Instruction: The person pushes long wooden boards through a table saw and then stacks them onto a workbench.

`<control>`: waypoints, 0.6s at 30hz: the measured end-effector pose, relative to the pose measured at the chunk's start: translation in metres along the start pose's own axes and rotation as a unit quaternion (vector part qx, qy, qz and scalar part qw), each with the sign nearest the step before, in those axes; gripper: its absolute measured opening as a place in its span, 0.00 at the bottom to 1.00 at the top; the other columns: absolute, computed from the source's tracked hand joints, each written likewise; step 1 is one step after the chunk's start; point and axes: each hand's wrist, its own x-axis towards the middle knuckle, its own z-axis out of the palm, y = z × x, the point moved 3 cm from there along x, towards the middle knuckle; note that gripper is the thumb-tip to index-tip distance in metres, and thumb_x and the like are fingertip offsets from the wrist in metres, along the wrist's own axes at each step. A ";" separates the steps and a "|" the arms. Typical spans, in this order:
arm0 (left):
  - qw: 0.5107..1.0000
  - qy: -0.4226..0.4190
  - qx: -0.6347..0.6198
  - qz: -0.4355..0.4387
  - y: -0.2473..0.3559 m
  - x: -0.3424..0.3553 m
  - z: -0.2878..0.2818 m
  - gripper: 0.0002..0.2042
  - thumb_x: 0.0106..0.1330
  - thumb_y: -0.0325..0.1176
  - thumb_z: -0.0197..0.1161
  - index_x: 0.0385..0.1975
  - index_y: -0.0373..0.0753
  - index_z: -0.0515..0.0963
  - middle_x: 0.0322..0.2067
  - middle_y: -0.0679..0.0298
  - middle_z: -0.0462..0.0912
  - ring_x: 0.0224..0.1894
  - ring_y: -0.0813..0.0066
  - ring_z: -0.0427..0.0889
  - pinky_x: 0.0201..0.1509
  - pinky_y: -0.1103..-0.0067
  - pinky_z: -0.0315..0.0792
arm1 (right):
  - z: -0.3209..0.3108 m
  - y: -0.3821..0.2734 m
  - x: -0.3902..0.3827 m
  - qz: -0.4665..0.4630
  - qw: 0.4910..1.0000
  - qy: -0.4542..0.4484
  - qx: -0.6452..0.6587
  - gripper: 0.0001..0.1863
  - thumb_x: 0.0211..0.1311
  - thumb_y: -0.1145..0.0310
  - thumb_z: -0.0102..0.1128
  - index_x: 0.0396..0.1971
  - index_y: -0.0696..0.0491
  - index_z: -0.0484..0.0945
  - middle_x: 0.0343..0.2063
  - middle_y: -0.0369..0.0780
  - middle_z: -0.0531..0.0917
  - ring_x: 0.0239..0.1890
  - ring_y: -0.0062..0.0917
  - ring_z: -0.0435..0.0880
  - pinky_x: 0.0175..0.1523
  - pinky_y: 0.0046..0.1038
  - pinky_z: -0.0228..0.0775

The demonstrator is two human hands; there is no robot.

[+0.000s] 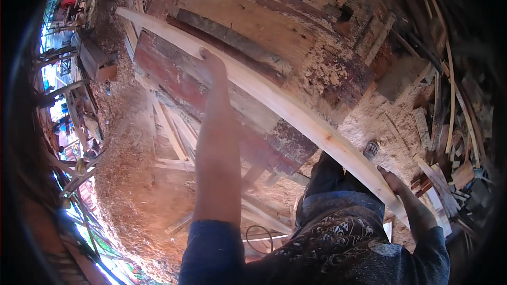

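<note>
A long pale wooden plank (285, 103) runs slantwise across the view, from the upper left down to my right side. It lies over a worn bench top (174, 68) with faded reddish paint, and its near end reaches past the bench beside my body. My left hand (213, 64) grips the plank towards its far end, thumb over the upper face; the other fingers are mostly hidden. My right hand (392, 180) is wrapped round the plank's outer edge close to the near end. A dark knot marks the wood between the two hands.
Behind the plank, a grey-brown timber strip (232, 37) lies on the bench. Sawdust and shavings (127, 158) cover the floor. Offcuts (449, 190) and long thin strips (449, 68) are heaped on the right. Pale battens (171, 132) lean below the bench on the left.
</note>
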 end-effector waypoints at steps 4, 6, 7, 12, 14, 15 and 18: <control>0.999 0.021 0.020 0.018 0.000 0.043 0.000 0.31 0.74 0.47 0.49 0.62 0.22 0.64 0.55 0.35 0.75 0.57 0.40 0.76 0.62 0.57 0.69 | 0.005 -0.045 -0.001 0.010 1.000 -0.012 -0.001 0.43 0.71 0.33 0.31 0.50 0.58 0.83 0.50 0.56 0.83 0.56 0.40 0.80 0.64 0.35 0.64; 0.998 0.026 0.046 0.016 -0.005 0.063 0.003 0.31 0.73 0.48 0.49 0.62 0.22 0.64 0.55 0.36 0.76 0.57 0.40 0.77 0.63 0.57 0.69 | 0.010 -0.084 -0.012 -0.012 0.999 -0.039 0.012 0.42 0.71 0.33 0.31 0.51 0.56 0.82 0.52 0.55 0.82 0.57 0.39 0.79 0.65 0.35 0.63; 0.999 -0.005 0.044 0.002 0.002 0.068 0.007 0.33 0.73 0.50 0.48 0.63 0.22 0.64 0.57 0.37 0.74 0.58 0.41 0.75 0.64 0.58 0.68 | 0.011 -0.085 -0.006 -0.006 0.999 -0.034 0.017 0.42 0.71 0.33 0.31 0.51 0.56 0.82 0.52 0.55 0.82 0.57 0.39 0.79 0.65 0.35 0.63; 1.000 0.021 -0.010 0.004 -0.025 0.138 0.004 0.35 0.72 0.52 0.49 0.63 0.21 0.63 0.61 0.36 0.70 0.62 0.43 0.72 0.67 0.59 0.66 | 0.019 -0.141 0.006 -0.145 0.984 -0.025 -0.101 0.40 0.74 0.36 0.31 0.59 0.57 0.74 0.56 0.57 0.78 0.60 0.40 0.77 0.65 0.36 0.63; 1.000 -0.004 -0.011 0.014 -0.008 0.143 0.021 0.35 0.71 0.51 0.51 0.62 0.20 0.63 0.60 0.35 0.71 0.62 0.41 0.73 0.66 0.60 0.67 | 0.025 -0.131 0.032 -0.152 0.987 -0.034 -0.049 0.38 0.75 0.39 0.30 0.61 0.57 0.72 0.57 0.58 0.77 0.59 0.43 0.77 0.65 0.37 0.63; 1.000 -0.008 -0.006 0.023 -0.002 0.149 0.027 0.34 0.71 0.50 0.51 0.62 0.19 0.64 0.59 0.34 0.71 0.61 0.41 0.73 0.65 0.60 0.68 | 0.031 -0.122 0.051 -0.145 0.988 -0.047 0.005 0.36 0.76 0.41 0.30 0.62 0.57 0.71 0.57 0.59 0.76 0.59 0.44 0.77 0.65 0.38 0.63; 0.999 -0.020 0.013 0.030 -0.006 0.191 0.028 0.34 0.71 0.49 0.51 0.60 0.18 0.65 0.57 0.33 0.73 0.59 0.40 0.74 0.64 0.59 0.69 | 0.043 -0.130 0.081 -0.136 0.989 -0.061 -0.003 0.36 0.76 0.41 0.29 0.62 0.56 0.71 0.57 0.59 0.76 0.59 0.45 0.77 0.65 0.38 0.63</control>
